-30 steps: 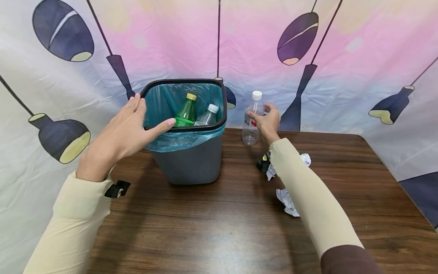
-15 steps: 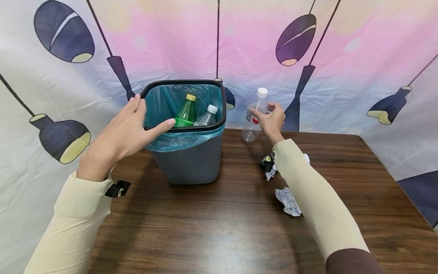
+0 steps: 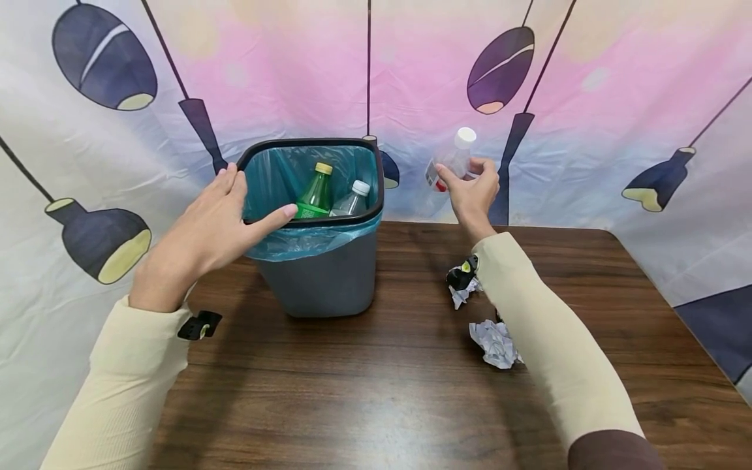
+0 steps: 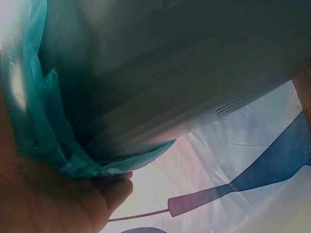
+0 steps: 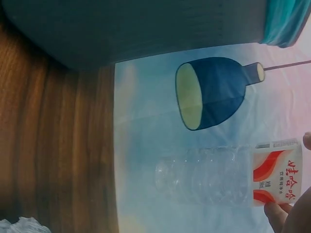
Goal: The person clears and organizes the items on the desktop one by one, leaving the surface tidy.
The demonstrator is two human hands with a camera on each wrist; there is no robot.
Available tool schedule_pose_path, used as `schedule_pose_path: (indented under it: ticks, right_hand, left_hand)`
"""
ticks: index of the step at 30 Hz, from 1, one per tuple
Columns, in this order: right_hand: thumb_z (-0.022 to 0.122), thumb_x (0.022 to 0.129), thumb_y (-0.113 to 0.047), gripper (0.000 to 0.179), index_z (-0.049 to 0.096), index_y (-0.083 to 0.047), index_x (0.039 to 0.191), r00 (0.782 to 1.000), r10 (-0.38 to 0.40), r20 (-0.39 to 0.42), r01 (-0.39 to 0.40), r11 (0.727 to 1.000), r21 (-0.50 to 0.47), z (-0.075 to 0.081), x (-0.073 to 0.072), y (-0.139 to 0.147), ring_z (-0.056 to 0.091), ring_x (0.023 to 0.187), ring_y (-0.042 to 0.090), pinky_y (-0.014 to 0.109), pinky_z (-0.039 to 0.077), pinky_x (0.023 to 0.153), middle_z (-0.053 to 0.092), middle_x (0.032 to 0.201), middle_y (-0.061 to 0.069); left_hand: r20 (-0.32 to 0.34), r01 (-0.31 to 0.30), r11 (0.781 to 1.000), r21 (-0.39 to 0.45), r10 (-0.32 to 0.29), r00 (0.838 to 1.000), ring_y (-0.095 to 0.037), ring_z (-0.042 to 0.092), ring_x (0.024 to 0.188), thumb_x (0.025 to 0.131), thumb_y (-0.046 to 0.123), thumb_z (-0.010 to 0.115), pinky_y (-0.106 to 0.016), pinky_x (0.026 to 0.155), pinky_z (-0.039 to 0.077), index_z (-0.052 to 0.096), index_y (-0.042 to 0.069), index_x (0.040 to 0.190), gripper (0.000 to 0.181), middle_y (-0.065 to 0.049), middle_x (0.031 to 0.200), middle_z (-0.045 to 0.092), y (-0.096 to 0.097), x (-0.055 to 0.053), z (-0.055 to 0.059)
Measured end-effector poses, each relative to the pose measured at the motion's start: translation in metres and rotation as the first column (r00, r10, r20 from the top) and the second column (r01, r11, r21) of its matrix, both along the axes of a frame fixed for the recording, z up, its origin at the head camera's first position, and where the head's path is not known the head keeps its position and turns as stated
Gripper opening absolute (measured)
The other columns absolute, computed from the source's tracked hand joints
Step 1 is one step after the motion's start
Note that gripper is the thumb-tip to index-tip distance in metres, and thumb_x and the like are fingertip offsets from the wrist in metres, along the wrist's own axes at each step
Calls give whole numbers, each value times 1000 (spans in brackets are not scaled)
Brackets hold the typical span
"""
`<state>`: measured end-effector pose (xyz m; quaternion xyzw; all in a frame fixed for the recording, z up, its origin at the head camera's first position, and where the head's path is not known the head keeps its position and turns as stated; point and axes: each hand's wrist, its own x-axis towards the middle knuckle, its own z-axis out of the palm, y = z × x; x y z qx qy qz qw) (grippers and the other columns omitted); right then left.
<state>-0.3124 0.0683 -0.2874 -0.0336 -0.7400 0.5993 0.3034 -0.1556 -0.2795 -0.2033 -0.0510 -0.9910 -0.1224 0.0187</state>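
My right hand [image 3: 474, 196] grips a clear plastic water bottle [image 3: 451, 158] with a white cap, thumb on one side and fingers on the other. The bottle tilts with its cap to the right and hangs above the table's far edge. In the right wrist view the bottle [image 5: 214, 174] shows a red and white label and a see-through lower body. A grey bin [image 3: 329, 277] with a blue-green liner [image 3: 317, 243] stands upright on the left. My left hand [image 3: 200, 235] rests on its near left corner, fingers and thumb stretched along the rim.
Inside the bin are a green bottle [image 3: 316, 192] with a yellow cap and a clear bottle [image 3: 352, 201] with a white cap. Crumpled paper [image 3: 495, 344] lies on the brown table [image 3: 376, 391] near my right forearm, with another piece [image 3: 460, 297] behind it. A printed cloth [image 3: 282, 72] hangs behind.
My right hand has lifted the water bottle off the table, up and slightly right, and the bottle has tilted. The left hand stays at the bin's rim.
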Motion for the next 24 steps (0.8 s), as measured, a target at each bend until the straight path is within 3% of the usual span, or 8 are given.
schedule_pose_path:
  ticks: [12, 18, 24]
  right_hand:
    - [90, 77, -30, 64, 58, 6, 119, 974, 68, -214, -79, 996, -45, 28, 14, -2, 64, 101, 32, 28, 56, 86, 58, 117, 18]
    - [91, 76, -29, 58, 59, 0, 116, 960, 69, -270, -95, 992, -83, 43, 20, -2, 63, 99, 24, 28, 56, 83, 58, 114, 10]
    - [91, 75, -18, 51, 59, 1, 111, 927, 63, -371, -122, 983, -138, 55, 29, -7, 61, 100, 22, 30, 56, 84, 57, 113, 8]
  left_hand:
    - [-4, 4, 1000, 11, -4, 1000, -39, -10, 153, 92, 81, 35, -60, 122, 1, -2, -9, 157, 116, -23, 165, -14, 0, 1, 0]
    - [-9, 5, 1000, 9, -4, 1000, -39, -9, 153, 92, 81, 35, -60, 122, 2, -1, -9, 157, 116, -23, 165, -13, 0, 1, 0]
    - [-4, 5, 1000, -1, -5, 1000, -40, -10, 153, 92, 82, 34, -60, 122, 2, -1, -10, 157, 117, -24, 165, -13, 0, 0, 0]
